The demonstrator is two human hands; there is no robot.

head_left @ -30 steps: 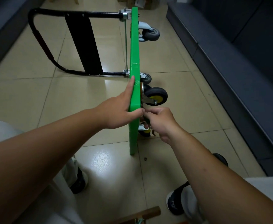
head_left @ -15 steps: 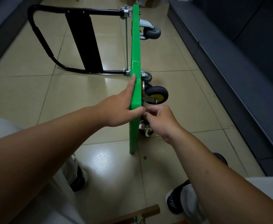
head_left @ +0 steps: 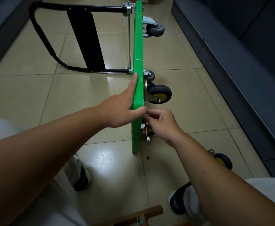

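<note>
A green platform trolley [head_left: 137, 46] stands on its side on the tiled floor, its black handle [head_left: 42, 35] lying out to the left. My left hand [head_left: 122, 110] holds the deck's upper edge, fingers flat on the left face and thumb hooked over the rim. On the underside, my right hand [head_left: 163, 124] grips a small silver wrench [head_left: 148, 137] close to the deck, its end hanging below my fingers. A black caster with a yellow hub [head_left: 160, 94] is mounted just beyond my hands. What the wrench sits on is hidden by my hand.
Two grey casters [head_left: 155, 29] [head_left: 149, 75] sit farther along the deck. A loose yellow-hub caster [head_left: 222, 159] lies on the floor at right, beside a dark bench [head_left: 231, 62]. A small nut [head_left: 148, 157] lies near the deck's corner. My shoes and a wooden piece [head_left: 141, 214] are below.
My right hand has shifted slightly at the deck's underside, and the wrench's end now shows hanging below it. My left hand keeps its hold on the deck.
</note>
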